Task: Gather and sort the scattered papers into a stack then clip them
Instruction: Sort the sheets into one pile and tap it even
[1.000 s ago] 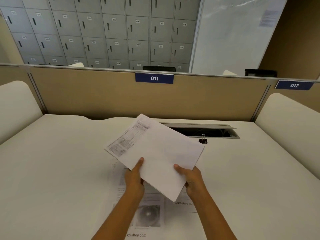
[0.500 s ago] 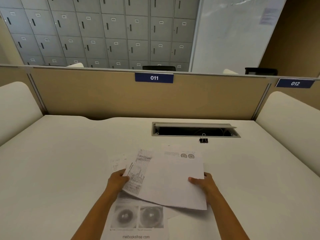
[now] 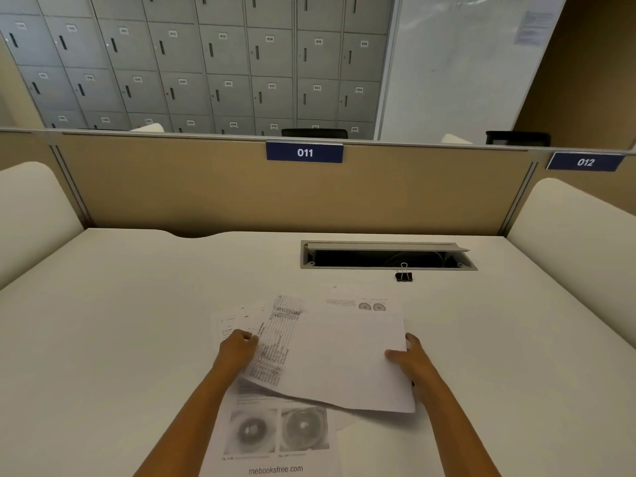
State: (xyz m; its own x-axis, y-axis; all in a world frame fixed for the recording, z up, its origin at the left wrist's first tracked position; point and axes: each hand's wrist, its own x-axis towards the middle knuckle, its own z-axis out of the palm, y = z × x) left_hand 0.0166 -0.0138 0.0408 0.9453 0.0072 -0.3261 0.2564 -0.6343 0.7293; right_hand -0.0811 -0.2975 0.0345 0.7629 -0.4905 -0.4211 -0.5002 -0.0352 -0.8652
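A small bundle of white papers (image 3: 337, 356), blank side up with a printed table along its left edge, lies low over the desk. My left hand (image 3: 239, 349) grips its left edge with curled fingers. My right hand (image 3: 411, 359) holds its right edge, thumb on top. Beneath it lies a sheet with two eye pictures (image 3: 275, 432), nearest to me. A further printed sheet (image 3: 358, 302) peeks out at the far side and another (image 3: 234, 321) at the left. A black binder clip (image 3: 403, 275) stands behind the papers, apart from both hands.
The white desk (image 3: 120, 321) has an open cable slot (image 3: 385, 258) just behind the clip. A tan partition (image 3: 206, 187) labelled 011 closes the back. Padded white side dividers (image 3: 578, 235) rise at left and right.
The bundle, held up in the air a second ago, has come down onto the sheets on the desk. Both hands have slid out to its side edges.
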